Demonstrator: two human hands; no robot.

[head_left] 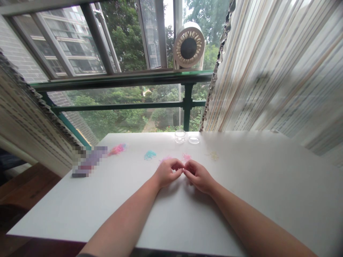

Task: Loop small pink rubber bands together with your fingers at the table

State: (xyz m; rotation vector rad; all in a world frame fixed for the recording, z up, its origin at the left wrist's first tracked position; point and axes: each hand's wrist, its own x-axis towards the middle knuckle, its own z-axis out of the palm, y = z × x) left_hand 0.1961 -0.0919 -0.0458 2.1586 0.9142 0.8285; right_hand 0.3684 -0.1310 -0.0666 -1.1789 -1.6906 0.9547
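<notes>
Pile (pink) just beyond fingers

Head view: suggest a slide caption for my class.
Left hand and right hand meet at the fingertips near coloured piles on a white table.

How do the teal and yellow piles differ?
Colour: the teal pile is vivid; the yellow pile is pale.
Density: teal pile looks denser, yellow pile sparser.
Place: the teal pile lies nearer the left hand, the yellow pile nearer the right hand.
Both rest on the white table.
</notes>
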